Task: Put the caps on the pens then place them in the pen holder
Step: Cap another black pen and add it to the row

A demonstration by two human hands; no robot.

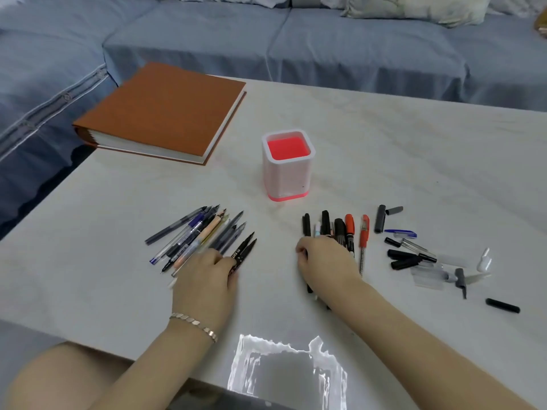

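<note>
Right grip (325,267) clasps black capped markers (340,229), five o'clock of white-and-pink square pen holder (287,176); left grip (207,276) unclear; best lifted bunched, upright.

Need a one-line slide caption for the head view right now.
Left hand on uncapped pens, right hand on markers; pen holder empty, loose caps aside.

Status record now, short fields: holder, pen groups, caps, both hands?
holder: pen holder upright mid-table, no pens showing inside
left group: uncapped pens fanned out, tips away
middle group: capped pens side by side
caps: loose caps scattered at right
left: left hand over the uncapped pens' near ends, grip unclear
right: right hand over the capped pens, fingers curled, grip unclear
other: brown notebook at far left
</note>
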